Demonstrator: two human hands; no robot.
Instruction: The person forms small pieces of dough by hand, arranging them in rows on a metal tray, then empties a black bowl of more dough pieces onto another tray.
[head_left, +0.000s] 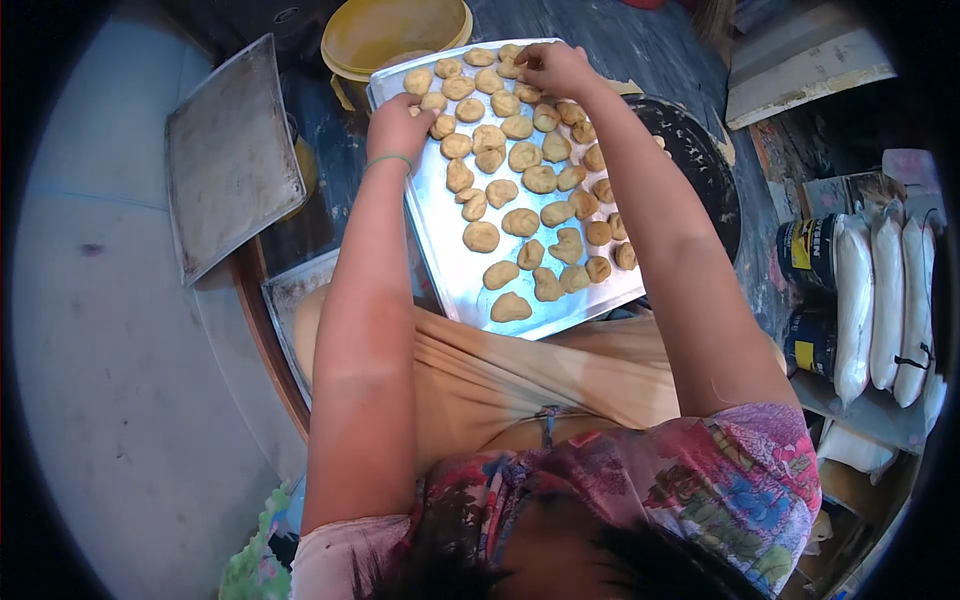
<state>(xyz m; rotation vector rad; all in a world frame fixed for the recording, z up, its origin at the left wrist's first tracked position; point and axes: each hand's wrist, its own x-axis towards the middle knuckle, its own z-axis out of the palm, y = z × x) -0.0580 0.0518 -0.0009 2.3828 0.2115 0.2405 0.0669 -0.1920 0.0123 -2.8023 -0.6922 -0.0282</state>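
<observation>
A silver baking tray (pixel 455 285) rests tilted across my lap, with many small tan dough pieces (pixel 520 222) spread over it. Near the tray's left edge, my left hand (pixel 397 125) has its thumb and fingers closed around one dough piece, partly hidden by them. At the far edge, my right hand (pixel 556 70) curls its fingertips around another dough piece (pixel 509 68). Some pieces on the right side are covered by my right forearm. The pieces are uneven in shape, some round, others long or creased.
Behind the tray stands a yellow bucket (pixel 395 40). An empty, stained tray (pixel 235 160) leans at the left. A round dark pan (pixel 690 165) lies right of my tray. Shelves at the right hold dark cans (pixel 808 252) and long white packets (pixel 852 310).
</observation>
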